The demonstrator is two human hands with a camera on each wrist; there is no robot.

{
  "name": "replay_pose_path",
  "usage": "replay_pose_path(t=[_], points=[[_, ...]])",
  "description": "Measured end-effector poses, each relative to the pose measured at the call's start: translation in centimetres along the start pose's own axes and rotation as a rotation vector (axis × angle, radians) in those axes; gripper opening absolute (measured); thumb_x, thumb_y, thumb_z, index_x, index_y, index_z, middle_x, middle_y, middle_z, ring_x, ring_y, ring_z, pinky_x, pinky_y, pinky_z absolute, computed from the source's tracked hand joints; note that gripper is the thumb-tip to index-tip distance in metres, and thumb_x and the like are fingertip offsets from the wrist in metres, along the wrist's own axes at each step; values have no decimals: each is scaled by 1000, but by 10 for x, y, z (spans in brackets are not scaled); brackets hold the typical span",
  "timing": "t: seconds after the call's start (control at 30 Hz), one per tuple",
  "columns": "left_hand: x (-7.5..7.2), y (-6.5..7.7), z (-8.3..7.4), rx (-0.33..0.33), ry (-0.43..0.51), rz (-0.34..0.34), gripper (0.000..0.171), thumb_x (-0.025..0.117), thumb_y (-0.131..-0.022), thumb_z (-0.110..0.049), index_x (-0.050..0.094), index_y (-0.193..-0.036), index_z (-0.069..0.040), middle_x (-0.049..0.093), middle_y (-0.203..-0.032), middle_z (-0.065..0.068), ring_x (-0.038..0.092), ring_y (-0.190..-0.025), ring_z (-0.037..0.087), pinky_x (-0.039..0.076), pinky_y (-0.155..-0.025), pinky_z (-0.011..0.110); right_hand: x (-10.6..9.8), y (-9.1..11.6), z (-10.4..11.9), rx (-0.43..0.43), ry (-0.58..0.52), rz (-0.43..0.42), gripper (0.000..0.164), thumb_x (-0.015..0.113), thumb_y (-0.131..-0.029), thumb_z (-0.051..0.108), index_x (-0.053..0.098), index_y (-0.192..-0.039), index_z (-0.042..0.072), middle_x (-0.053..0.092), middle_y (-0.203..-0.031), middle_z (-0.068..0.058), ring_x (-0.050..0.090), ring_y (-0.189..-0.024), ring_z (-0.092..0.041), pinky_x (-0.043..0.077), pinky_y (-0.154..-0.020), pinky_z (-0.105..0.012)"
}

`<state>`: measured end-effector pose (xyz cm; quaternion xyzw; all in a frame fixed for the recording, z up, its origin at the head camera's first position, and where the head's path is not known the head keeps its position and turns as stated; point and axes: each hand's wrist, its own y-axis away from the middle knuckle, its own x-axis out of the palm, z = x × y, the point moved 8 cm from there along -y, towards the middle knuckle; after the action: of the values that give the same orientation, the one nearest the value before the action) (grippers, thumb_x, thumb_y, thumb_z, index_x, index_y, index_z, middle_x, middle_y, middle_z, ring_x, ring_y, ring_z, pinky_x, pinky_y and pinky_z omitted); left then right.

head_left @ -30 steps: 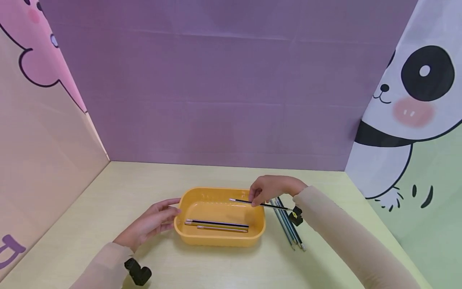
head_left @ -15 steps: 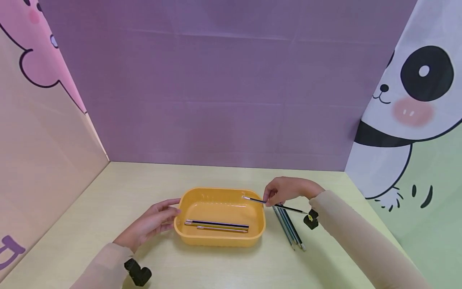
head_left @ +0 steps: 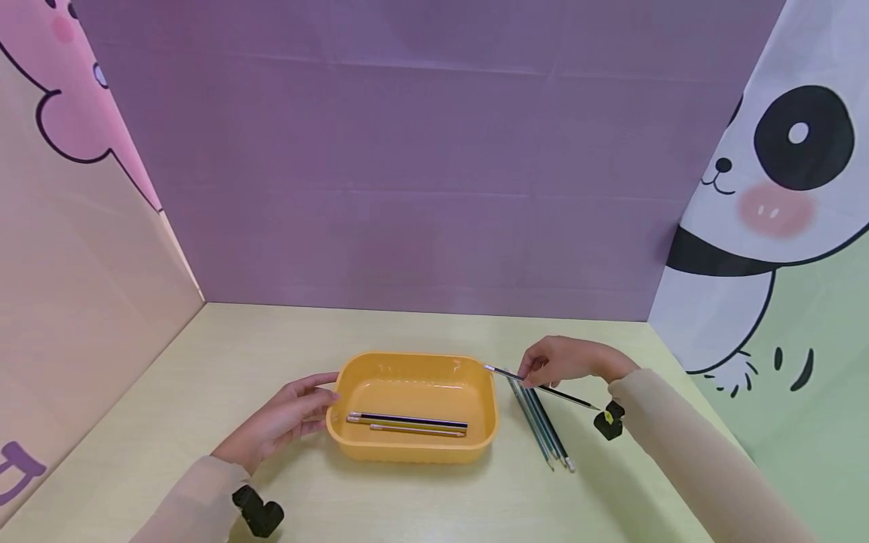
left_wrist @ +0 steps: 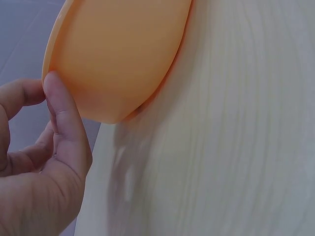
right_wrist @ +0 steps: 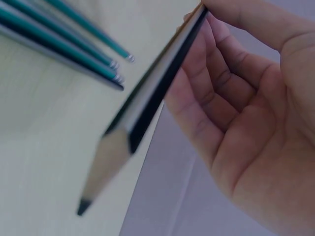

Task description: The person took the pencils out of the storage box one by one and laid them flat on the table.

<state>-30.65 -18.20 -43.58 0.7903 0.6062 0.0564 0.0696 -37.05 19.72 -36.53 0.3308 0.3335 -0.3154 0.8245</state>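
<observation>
My left hand (head_left: 288, 411) holds the left end of a yellow plastic basin (head_left: 414, 388); in the left wrist view the thumb and a finger pinch its rim. Between thumb and fingertips, my right hand (head_left: 566, 358) pinches a black-and-silver striped pencil (right_wrist: 152, 93) above the table, right of the basin. Its sharpened tip points back toward the wrist, and its other end is beside the basin's right rim. Several pencils (head_left: 410, 421) lie side by side inside the basin near its front wall. Under the right hand, several green and dark pencils (right_wrist: 64, 39) lie in a bunch on the table.
The pale wooden table (head_left: 271, 332) meets a purple backdrop (head_left: 434, 188) behind the basin. A panel with a panda picture (head_left: 767, 188) stands on the right, and a pinkish panel (head_left: 88, 264) on the left.
My right hand has moved right with the pencil, from over the basin's right part to above the bunch of pencils on the table. The left hand and basin have stayed in place.
</observation>
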Motion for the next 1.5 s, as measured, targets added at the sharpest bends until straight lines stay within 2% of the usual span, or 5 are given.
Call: replay_pose_path(t=[0.37,0.67,0.9,1.17,1.5], points=[[0,2,-2,25,2,32,67,61,-99,-15,27,-152,7,64,-112,14,67,-94,20,58,-81,29,-2,18,-27,36,-42,-62,17,67,-96,19,67,-105,4,61,-80,-2,56,-73,-15,52,-70,-31],[-1,0,-2,-6,-4,-10,68,63,-98,-16,29,-153,5,64,-112,15,67,-92,20,58,-80,28,3,30,-47,35,-154,-91,16,67,-96,17,66,-102,2,57,-73,-3,52,-67,-17,48,-71,-35],[-1,-1,-1,-9,-8,-15,66,62,-98,-15,30,-152,5,64,-111,14,67,-92,21,58,-80,29,14,34,-55,33,-210,-105,21,68,-95,20,66,-104,1,59,-76,-2,55,-70,-17,53,-69,-33],[0,0,-2,3,10,0,67,62,-98,-15,29,-152,6,64,-112,14,67,-94,21,58,-82,29,25,35,-65,45,-251,-136,20,66,-95,16,66,-103,-3,60,-74,-2,56,-68,-15,55,-66,-31],[1,1,-1,-4,11,-11,66,63,-98,-15,31,-152,5,63,-112,14,67,-93,20,58,-80,29,31,35,-71,101,-287,-200,20,67,-95,16,64,-102,-3,61,-74,-4,58,-68,-16,56,-65,-31]])
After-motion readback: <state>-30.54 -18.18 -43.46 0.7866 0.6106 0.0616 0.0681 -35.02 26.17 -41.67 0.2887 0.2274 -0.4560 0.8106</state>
